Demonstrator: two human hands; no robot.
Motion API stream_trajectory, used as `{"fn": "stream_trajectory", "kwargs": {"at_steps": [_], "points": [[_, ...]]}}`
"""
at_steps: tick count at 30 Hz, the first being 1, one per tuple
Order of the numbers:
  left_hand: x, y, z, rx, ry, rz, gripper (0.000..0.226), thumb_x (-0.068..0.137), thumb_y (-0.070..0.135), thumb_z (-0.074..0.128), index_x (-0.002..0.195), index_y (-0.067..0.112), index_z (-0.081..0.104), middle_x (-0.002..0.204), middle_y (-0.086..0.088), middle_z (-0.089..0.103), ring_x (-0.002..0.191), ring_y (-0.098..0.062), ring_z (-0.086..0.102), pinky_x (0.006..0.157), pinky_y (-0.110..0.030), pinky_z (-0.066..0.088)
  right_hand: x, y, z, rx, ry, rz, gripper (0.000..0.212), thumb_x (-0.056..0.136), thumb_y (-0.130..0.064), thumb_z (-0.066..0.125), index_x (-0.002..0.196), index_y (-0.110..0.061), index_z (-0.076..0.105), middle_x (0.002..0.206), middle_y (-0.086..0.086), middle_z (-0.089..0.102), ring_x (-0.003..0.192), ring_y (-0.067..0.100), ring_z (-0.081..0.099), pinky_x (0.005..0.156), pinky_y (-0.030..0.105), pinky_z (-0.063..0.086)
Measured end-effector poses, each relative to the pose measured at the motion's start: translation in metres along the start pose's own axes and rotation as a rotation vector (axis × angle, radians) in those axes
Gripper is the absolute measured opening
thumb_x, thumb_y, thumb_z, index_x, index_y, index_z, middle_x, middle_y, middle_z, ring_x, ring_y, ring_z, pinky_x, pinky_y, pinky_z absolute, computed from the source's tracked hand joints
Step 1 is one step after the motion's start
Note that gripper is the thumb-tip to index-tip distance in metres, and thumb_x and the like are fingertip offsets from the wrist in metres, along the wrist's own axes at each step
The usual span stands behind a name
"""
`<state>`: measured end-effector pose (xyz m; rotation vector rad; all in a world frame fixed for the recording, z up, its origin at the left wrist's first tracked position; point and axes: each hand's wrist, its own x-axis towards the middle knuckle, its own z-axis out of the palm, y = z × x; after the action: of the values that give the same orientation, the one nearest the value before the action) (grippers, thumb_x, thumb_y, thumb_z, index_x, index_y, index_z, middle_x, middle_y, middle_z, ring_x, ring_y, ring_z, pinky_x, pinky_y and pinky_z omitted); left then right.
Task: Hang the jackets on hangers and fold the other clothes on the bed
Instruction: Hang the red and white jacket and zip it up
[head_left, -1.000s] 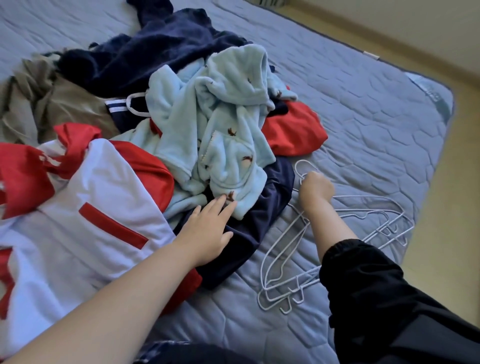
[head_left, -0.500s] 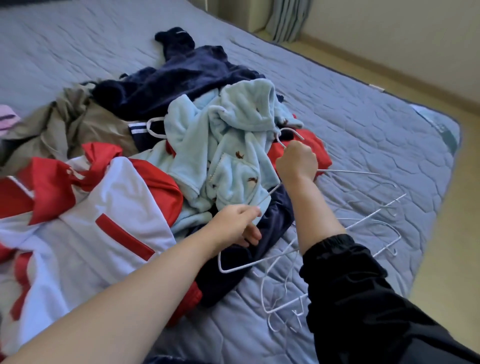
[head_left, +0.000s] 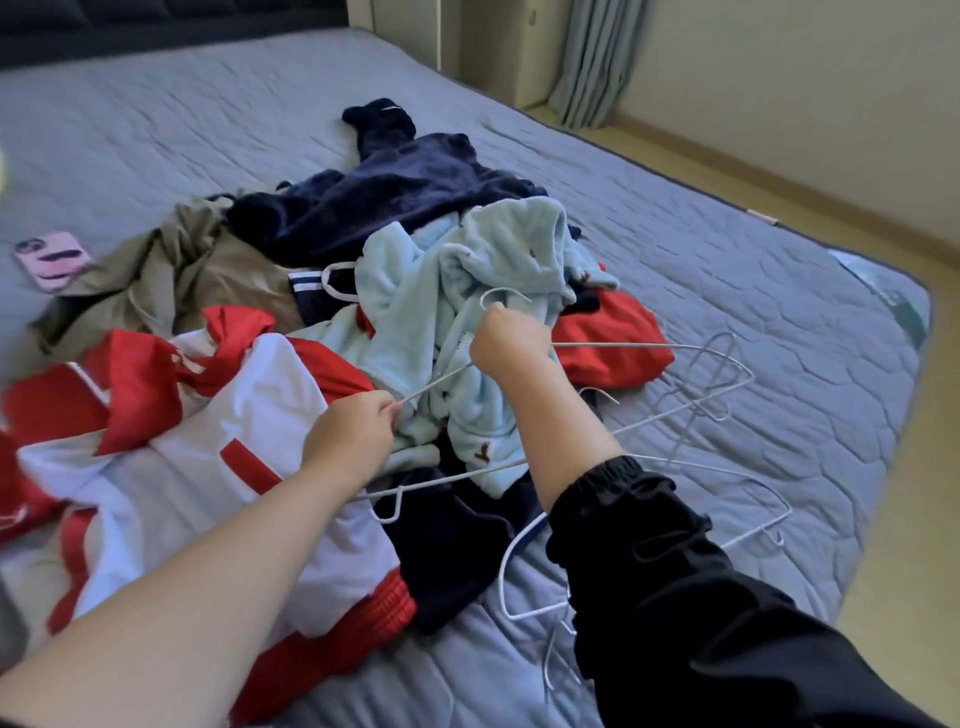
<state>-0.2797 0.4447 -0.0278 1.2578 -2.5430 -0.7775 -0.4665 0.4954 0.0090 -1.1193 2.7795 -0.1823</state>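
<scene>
— So why are both hands on one white wire hanger (head_left: 649, 345)?

— The right hand (head_left: 511, 340) grips its neck under the hook and the left hand (head_left: 353, 431) pinches the left shoulder wire. That likely steadies it clear of the tangled spare hangers (head_left: 519, 613) near right, over the light blue fleece jacket (head_left: 498, 249).

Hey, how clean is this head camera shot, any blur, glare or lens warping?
Head view: soft even daylight, no glare; the wide-angle lens bows the bed along its right edge; the left border is smeared, so the pink phone looks soft; left hand, right hand and the wire hanger they grip are fairly sharp.
</scene>
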Motion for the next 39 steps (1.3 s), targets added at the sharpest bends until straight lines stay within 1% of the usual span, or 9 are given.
{"fn": "stream_trajectory", "kwargs": {"at_steps": [10, 14, 16, 18, 24, 27, 30, 36, 39], "points": [[0.011, -0.018, -0.018, -0.066, 0.115, -0.222, 0.041, 0.099, 0.021, 0.042, 0.059, 0.016, 0.045, 0.063, -0.007, 0.051, 0.064, -0.026, 0.044, 0.057, -0.032, 0.03, 0.003, 0.001, -0.032, -0.033, 0.325, -0.094, 0.031, 0.082, -0.01, 0.047, 0.112, -0.009, 0.055, 0.132, 0.015, 0.044, 0.132, 0.035, 0.029, 0.115, 0.049, 0.017], [0.015, -0.036, -0.032, -0.088, 0.136, -0.363, 0.033, 0.101, 0.022, 0.036, 0.091, 0.006, 0.064, 0.097, -0.018, 0.06, 0.09, -0.035, 0.051, 0.076, -0.038, 0.039, 0.012, 0.007, -0.037, 0.024, 0.397, 0.044, 0.047, 0.083, -0.007, 0.05, 0.129, -0.012, 0.046, 0.153, 0.016, 0.019, 0.144, 0.035, 0.009, 0.116, 0.053, 0.004], [0.013, -0.044, -0.037, -0.08, 0.163, -0.407, 0.037, 0.1, 0.023, 0.036, 0.097, -0.001, 0.063, 0.105, -0.025, 0.06, 0.1, -0.041, 0.053, 0.085, -0.044, 0.041, 0.017, 0.013, -0.032, 0.1, 0.311, 0.181, 0.064, 0.087, -0.014, 0.054, 0.144, -0.014, 0.027, 0.157, 0.014, 0.01, 0.144, 0.034, 0.008, 0.115, 0.054, 0.007], [0.01, -0.048, -0.038, -0.054, 0.18, -0.383, 0.037, 0.1, 0.022, 0.035, 0.091, -0.003, 0.061, 0.101, -0.027, 0.061, 0.097, -0.042, 0.054, 0.083, -0.044, 0.042, 0.02, 0.021, -0.023, 0.251, 0.151, 0.32, 0.077, 0.089, -0.025, 0.057, 0.15, -0.015, 0.01, 0.158, 0.011, 0.01, 0.142, 0.032, 0.016, 0.114, 0.051, 0.018], [0.007, -0.044, -0.037, -0.062, 0.196, -0.396, 0.039, 0.102, 0.024, 0.034, 0.095, -0.001, 0.063, 0.104, -0.026, 0.061, 0.101, -0.044, 0.053, 0.088, -0.046, 0.042, 0.018, 0.031, 0.015, 0.612, -0.141, 0.49, 0.084, 0.091, -0.025, 0.055, 0.152, -0.01, -0.002, 0.151, 0.016, 0.029, 0.137, 0.035, 0.03, 0.109, 0.044, 0.032], [0.009, -0.042, -0.036, -0.113, 0.191, -0.404, 0.037, 0.102, 0.021, 0.034, 0.095, -0.002, 0.062, 0.099, -0.025, 0.06, 0.1, -0.044, 0.053, 0.086, -0.047, 0.042, 0.017, 0.033, 0.023, 0.47, -0.14, 0.458, 0.075, 0.089, -0.024, 0.055, 0.15, -0.016, 0.012, 0.141, 0.012, 0.044, 0.13, 0.032, 0.039, 0.103, 0.045, 0.036], [0.009, -0.035, -0.036, -0.148, 0.236, -0.369, 0.035, 0.101, 0.016, 0.035, 0.072, 0.005, 0.052, 0.071, -0.011, 0.048, 0.082, -0.035, 0.05, 0.067, -0.037, 0.035, 0.021, 0.032, 0.024, 0.218, -0.071, 0.412, 0.07, 0.089, -0.021, 0.052, 0.15, -0.023, 0.017, 0.139, 0.008, 0.047, 0.128, 0.028, 0.042, 0.099, 0.044, 0.031], [0.011, -0.02, -0.039, -0.213, 0.366, -0.243, 0.033, 0.1, 0.018, 0.04, 0.07, 0.007, 0.049, 0.059, -0.003, 0.041, 0.068, -0.029, 0.041, 0.06, -0.033, 0.026, 0.024, 0.042, 0.022, 0.124, -0.04, 0.533, 0.066, 0.097, -0.019, 0.04, 0.154, -0.016, 0.006, 0.155, 0.009, 0.021, 0.138, 0.026, 0.027, 0.105, 0.05, 0.026], [0.01, -0.015, -0.043, -0.206, 0.404, -0.172, 0.031, 0.1, 0.017, 0.04, 0.073, 0.007, 0.052, 0.064, -0.005, 0.045, 0.07, -0.029, 0.044, 0.062, -0.033, 0.028, 0.014, 0.027, 0.015, 0.162, 0.223, 0.321, 0.072, 0.089, -0.01, 0.052, 0.151, -0.011, 0.015, 0.158, 0.011, 0.012, 0.142, 0.028, 0.016, 0.111, 0.049, 0.021]]}}
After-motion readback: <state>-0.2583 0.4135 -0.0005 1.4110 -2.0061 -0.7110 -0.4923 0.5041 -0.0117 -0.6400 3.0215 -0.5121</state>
